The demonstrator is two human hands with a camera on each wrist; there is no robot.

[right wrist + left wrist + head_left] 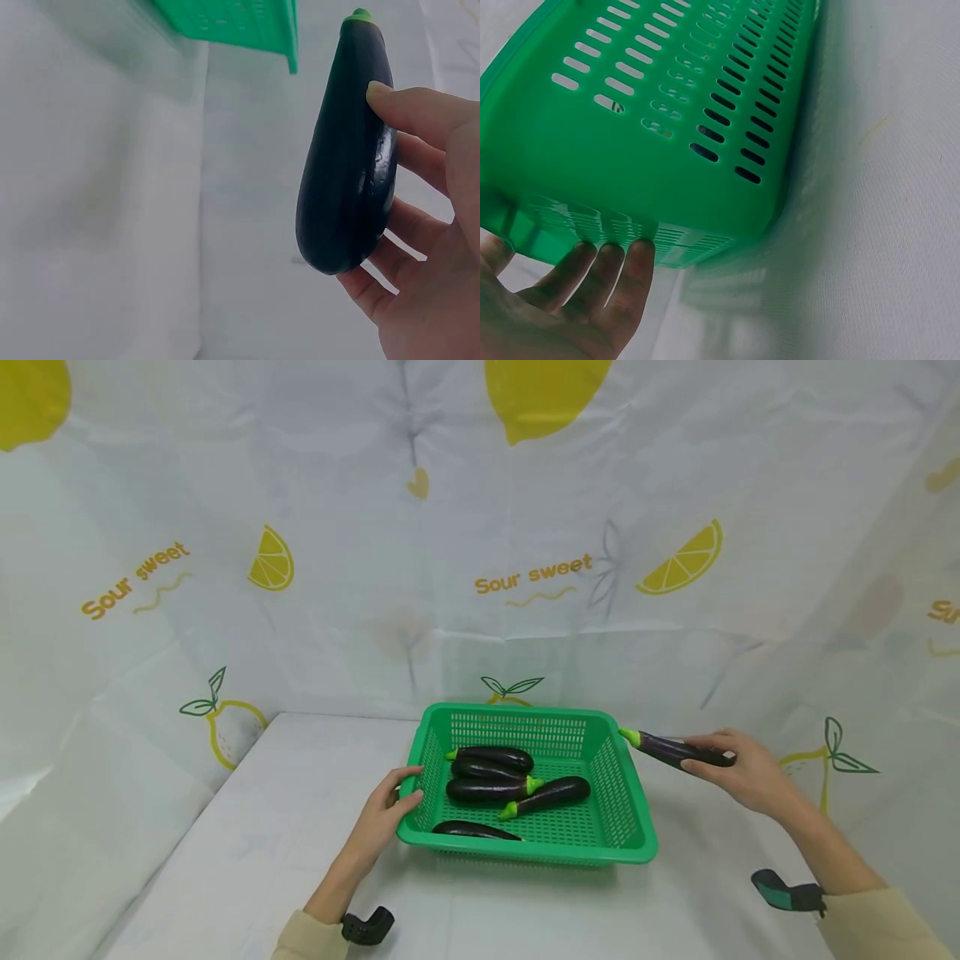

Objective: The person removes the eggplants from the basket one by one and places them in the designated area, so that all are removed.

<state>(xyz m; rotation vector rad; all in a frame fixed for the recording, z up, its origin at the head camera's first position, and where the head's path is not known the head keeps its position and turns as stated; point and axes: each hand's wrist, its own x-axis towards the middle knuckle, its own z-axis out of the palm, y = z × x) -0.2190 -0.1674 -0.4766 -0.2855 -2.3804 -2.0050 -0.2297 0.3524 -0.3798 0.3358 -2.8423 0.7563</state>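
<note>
well, eggplant point(349, 161) in right hand point(742, 770), basket rim point(525, 853) in left hand point(385, 817), others point(487, 790) clear only in head view

Pale beige cloth shows at the forearms: a left sleeve point(311, 937) and a right sleeve point(879, 927), each stopping short of the hand. At the left cuff sits a small black device point(367, 927), bent and rounded. The right device point(786, 892) is similarly dark and angled (one face looks muted green). The left hand point(385, 808) and right hand point(744, 768) are bare.
</note>
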